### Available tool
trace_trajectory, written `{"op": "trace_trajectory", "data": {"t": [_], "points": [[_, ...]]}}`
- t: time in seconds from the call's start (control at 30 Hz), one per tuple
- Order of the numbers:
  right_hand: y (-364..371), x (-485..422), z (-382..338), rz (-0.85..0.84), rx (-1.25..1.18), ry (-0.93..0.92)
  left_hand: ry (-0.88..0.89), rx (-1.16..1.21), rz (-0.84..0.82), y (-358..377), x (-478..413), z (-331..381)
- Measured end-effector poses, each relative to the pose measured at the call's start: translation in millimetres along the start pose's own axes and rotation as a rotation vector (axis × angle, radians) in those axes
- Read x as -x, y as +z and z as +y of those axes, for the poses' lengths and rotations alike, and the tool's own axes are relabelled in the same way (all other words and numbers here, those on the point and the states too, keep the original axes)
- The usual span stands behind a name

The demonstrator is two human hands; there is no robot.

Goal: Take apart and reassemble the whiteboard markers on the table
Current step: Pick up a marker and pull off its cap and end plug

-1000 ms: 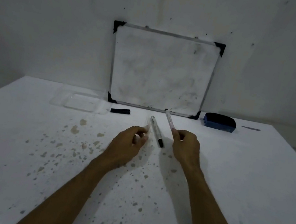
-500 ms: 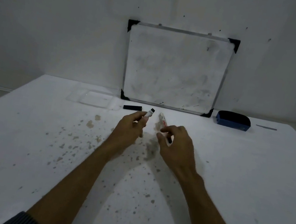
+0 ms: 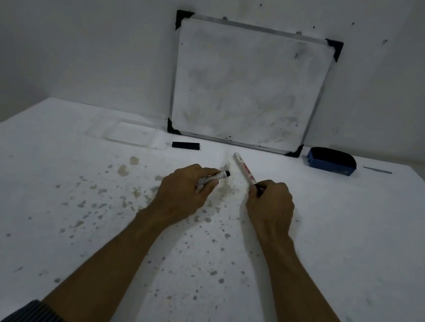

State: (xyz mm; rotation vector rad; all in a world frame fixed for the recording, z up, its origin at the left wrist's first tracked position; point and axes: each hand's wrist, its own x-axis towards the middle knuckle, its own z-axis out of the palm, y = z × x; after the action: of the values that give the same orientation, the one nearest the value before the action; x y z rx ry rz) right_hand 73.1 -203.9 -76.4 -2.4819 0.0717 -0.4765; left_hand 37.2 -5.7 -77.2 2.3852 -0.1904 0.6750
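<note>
My left hand [image 3: 185, 196] is closed around a white marker [image 3: 217, 176] whose black end pokes out to the right past my fingers. My right hand [image 3: 270, 208] grips the near, dark end of a second white marker [image 3: 243, 167], which slants away up and to the left with red print along its barrel. The two hands are a short gap apart above the stained white table [image 3: 59, 220]. A loose black cap [image 3: 185, 145] lies on the table farther back, left of the markers.
A small whiteboard [image 3: 247, 86] leans against the wall at the back. A blue eraser [image 3: 331, 161] sits to its right, with a thin dark stick [image 3: 376, 170] beyond. A clear plastic tray [image 3: 130, 133] lies at the back left.
Both markers lay side by side on the table; my left hand picked one up and my right hand closed on the other's near end. The hands have drawn slightly apart.
</note>
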Motion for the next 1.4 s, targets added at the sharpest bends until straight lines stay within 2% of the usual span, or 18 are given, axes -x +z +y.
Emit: {"op": "trace_trajectory", "data": {"t": [0.13,0.17,0.27,0.33,0.5,0.7,0.8,1.0,1.13,1.3,1.4], "points": [[-7.1,7.3,-11.4,0.069,-0.202,-0.135,0.1,-0.098,0.023,-0.1,4.6,5.2],[-10.4,10.6,-16.0,0.04,-0.286,-0.167,0.139,-0.145,0.044,-0.4,6.8,6.8],[-18.7,21.0,-30.5,-0.195,-0.421,-0.133,0.262,-0.242,0.047,1.0,10.7,12.6],[-17.7,23.3,-31.6,-0.253,-0.415,-0.137,0.318,-0.239,0.003,2.3,11.3,11.2],[-16.9,18.8,-27.8,-0.357,-0.477,-0.161,0.308,-0.122,-0.064,3.4,5.5,5.4],[-9.9,9.4,-36.5,-0.372,-0.326,-0.177,0.382,-0.249,0.028,8.2,-0.2,2.2],[-7.4,4.0,-35.0,-0.437,-0.411,-0.149,0.4,-0.313,0.028,7.8,-0.9,1.2],[-9.1,6.8,-25.5,-0.508,-0.603,-0.075,0.355,-0.288,-0.055,5.2,-0.6,4.2],[-12.2,8.1,-25.4,-0.533,-0.645,-0.072,0.31,-0.227,-0.118,-2.2,-4.8,9.4],[-14.6,13.9,-24.6,-0.584,-0.633,-0.158,0.128,-0.047,-0.327,-13.0,-9.1,9.0],[-14.1,18.2,-26.0,-0.585,-0.527,-0.252,0.069,0.037,-0.382,-21.9,-7.1,0.7]]}}
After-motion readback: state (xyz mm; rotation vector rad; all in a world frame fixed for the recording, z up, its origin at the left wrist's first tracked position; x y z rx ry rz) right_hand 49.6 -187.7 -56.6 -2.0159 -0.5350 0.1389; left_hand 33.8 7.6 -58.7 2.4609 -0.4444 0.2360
